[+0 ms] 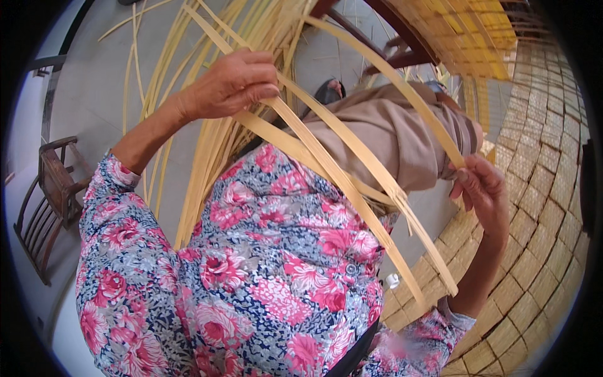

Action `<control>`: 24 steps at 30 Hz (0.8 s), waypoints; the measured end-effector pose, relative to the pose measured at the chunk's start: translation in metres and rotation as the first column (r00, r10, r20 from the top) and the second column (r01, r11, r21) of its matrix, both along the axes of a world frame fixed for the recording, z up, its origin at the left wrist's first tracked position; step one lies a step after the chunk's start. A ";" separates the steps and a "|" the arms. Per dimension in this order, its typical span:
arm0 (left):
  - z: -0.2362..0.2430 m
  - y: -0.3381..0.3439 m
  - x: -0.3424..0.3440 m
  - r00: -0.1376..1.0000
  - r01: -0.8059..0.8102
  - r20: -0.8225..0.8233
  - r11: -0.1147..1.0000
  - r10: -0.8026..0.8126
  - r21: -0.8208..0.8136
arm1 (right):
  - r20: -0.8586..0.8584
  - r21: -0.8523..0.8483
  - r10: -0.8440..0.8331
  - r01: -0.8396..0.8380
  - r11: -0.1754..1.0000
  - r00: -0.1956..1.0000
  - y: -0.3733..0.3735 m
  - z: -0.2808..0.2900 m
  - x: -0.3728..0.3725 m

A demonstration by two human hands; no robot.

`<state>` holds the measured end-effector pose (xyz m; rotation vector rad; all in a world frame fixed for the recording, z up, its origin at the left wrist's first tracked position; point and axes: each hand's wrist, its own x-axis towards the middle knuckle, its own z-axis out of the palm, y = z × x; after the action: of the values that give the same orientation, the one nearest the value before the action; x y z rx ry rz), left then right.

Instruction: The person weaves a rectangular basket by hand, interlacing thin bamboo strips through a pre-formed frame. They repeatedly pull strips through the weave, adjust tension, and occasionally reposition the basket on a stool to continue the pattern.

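My left hand (245, 83) is closed around pale yellow flat strips, which look like split bamboo. One long strip (342, 179) runs from above this hand down to the right, across my floral shirt. A second strip (367, 160) slants beside it, frayed partway along. Under the hand, a wider strip (282, 141) crosses my lap. On the right, my right hand (480, 188) pinches the end of another strip (402, 88) between thumb and fingers. That strip arches up and away toward the top middle of the view.
A thick bundle of loose strips (210, 166) fans out behind my left arm. Woven squares (534, 188) cover the right side. A yellow woven panel (468, 28) and a dark red wooden frame (411, 60) are at top right. A wooden chair (59, 173) stands far left.
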<state>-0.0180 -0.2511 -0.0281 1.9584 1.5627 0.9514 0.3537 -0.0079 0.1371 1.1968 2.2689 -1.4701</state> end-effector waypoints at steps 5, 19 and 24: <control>0.008 0.003 0.006 1.000 0.003 0.002 0.999 -0.003 0.033 | -0.020 -0.025 -0.014 0.013 1.000 1.000 -0.005 -0.001 0.006; 0.137 0.005 0.089 0.964 0.168 -0.266 0.808 -0.014 0.565 | 0.026 0.130 0.437 -0.437 0.890 0.899 -0.042 -0.014 0.023; 0.167 0.071 0.106 0.957 0.193 -0.291 0.701 0.021 0.687 | -0.431 -0.257 -0.106 -0.009 0.966 0.896 -0.062 0.048 0.008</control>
<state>0.0878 -0.1805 0.1385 2.7790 1.3119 1.4482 0.3616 -0.0695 0.1849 0.9200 2.2168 -2.1636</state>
